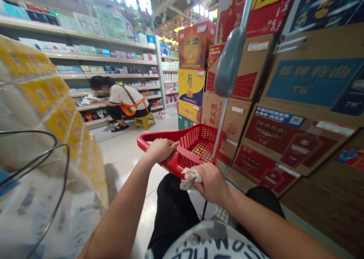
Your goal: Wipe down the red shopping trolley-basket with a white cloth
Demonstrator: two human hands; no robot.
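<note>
A red plastic shopping basket with latticed walls stands in front of my knees, tilted in view. My left hand is closed over the thick red rim on its left side. In my right hand is a crumpled off-white cloth, pressed against the near rim of the basket. A thin metal pole with a grey-blue oval piece rises past the basket's right side, just beyond my right hand. My right palm and the cloth's far side are hidden.
Stacked cartons form a wall close on the right. Yellow wrapped packs and a black cable crowd the left. A person in an orange apron sits on a yellow stool by stocked shelves. Pale floor lies between.
</note>
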